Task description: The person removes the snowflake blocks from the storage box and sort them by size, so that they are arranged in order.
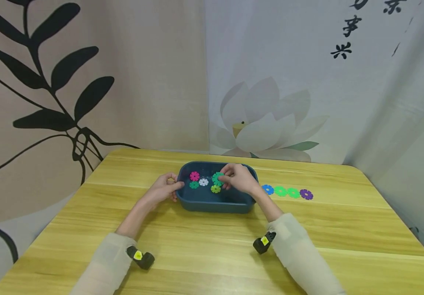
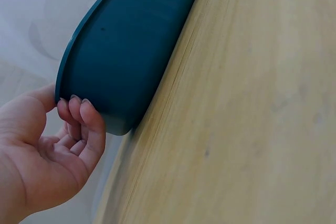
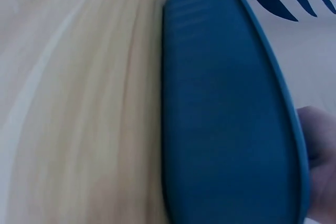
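Note:
A dark blue plastic basin (image 1: 215, 207) stands on the table, with several small notched flower-shaped discs inside: a pink disc (image 1: 194, 176), a white disc (image 1: 203, 182), a yellow-green disc (image 1: 215, 189) and a green disc (image 1: 194, 185). My left hand (image 1: 162, 188) grips the basin's left rim; in the left wrist view the thumb and curled fingers (image 2: 90, 116) pinch its edge. Over the basin's right half, my right hand (image 1: 238, 178) pinches a green notched disc (image 1: 217, 178) between thumb and fingers. In the right wrist view the basin wall hides most of that hand.
Right of the basin, a row of discs lies on the wooden table (image 1: 197, 254): a blue disc (image 1: 268, 189), two light green discs (image 1: 287, 191) and a purple disc (image 1: 306, 194). A printed curtain (image 1: 160, 82) hangs behind the table's back edge.

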